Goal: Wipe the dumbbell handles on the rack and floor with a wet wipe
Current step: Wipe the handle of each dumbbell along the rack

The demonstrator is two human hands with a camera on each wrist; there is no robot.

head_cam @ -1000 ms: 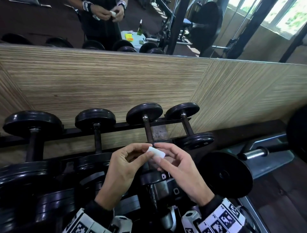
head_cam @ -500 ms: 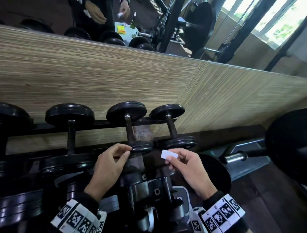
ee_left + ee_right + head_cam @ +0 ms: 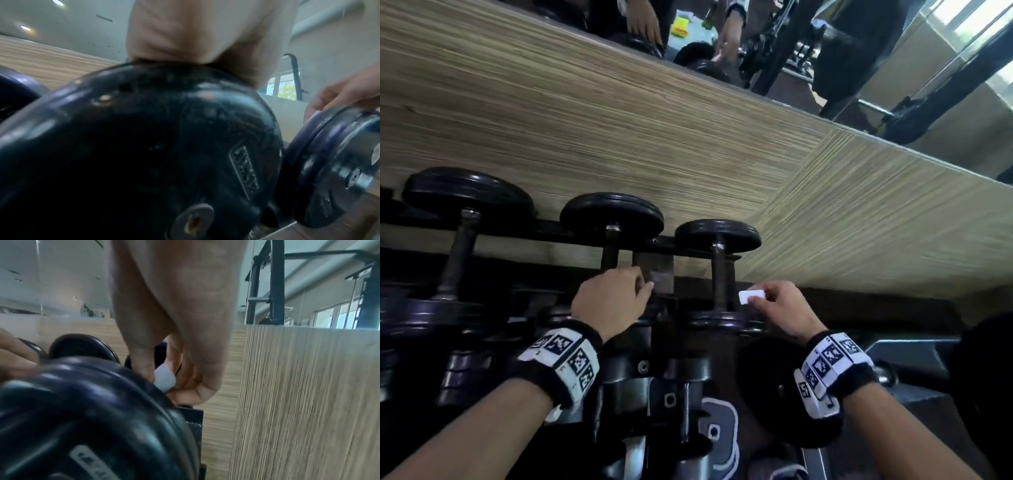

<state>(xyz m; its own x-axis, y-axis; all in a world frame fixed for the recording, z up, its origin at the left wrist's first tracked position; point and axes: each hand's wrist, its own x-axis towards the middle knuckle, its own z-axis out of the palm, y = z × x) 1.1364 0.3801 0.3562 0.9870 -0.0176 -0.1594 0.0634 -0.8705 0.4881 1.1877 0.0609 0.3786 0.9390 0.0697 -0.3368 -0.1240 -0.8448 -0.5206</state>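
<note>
**Wipe poised at the end dumbbell's bar**

While the right hand (image 3: 779, 310) pinches a small, folded white wipe (image 3: 751, 296) between thumb and fingertips, it sits just beside the thin metal handle (image 3: 719, 279) of the rightmost dumbbell on the rack (image 3: 571, 230); whether wipe and bar touch cannot be told. From the right wrist view the wipe (image 3: 164, 380) looks soft and rounded at its fold, tucked just behind a glossy black disc (image 3: 86, 410). The left hand (image 3: 611, 303) curls over the near end of the middle dumbbell, palm down on the smooth, round plate (image 3: 144, 146); its fingers are hidden, so whether they close round the bar cannot be told. Three dumbbells show on this top row, each a dull grey bar between two black discs, against a wood-grain wall panel (image 3: 619, 120). Two wristbands (image 3: 566, 359) with black-and-white square codes, one on each wrist. Half a second ago the left hand was short of that plate and the wipe was lower, off the bar; a second ago both hands met on the wipe.
</note>
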